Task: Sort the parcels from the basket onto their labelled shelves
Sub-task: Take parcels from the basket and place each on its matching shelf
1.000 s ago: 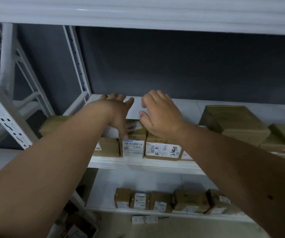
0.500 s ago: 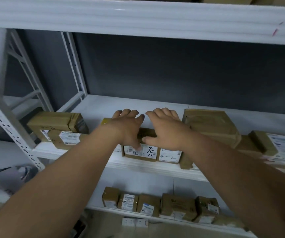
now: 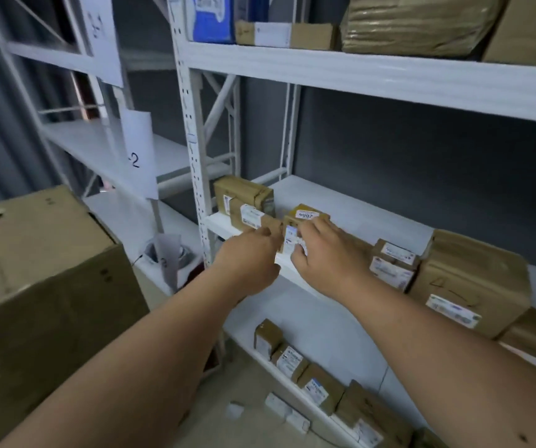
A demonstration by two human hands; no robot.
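Two bare forearms are seen, with no sleeve, glove, watch or ring worn on either. The left hand [image 3: 247, 257] and right hand [image 3: 328, 253] are uncovered. A small dark mark is borne on the right forearm.

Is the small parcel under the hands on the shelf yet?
On the shelf: the small parcel sits beside a larger parcel.

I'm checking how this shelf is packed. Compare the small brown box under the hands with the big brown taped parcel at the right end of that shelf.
The small brown cardboard box is far smaller than the big brown taped parcel. Both hands, left hand and right hand, are at the small box; nothing touches the big parcel. The small box stands near the shelf's left end, the big parcel further right. Both are brown with white labels, on the same white shelf.
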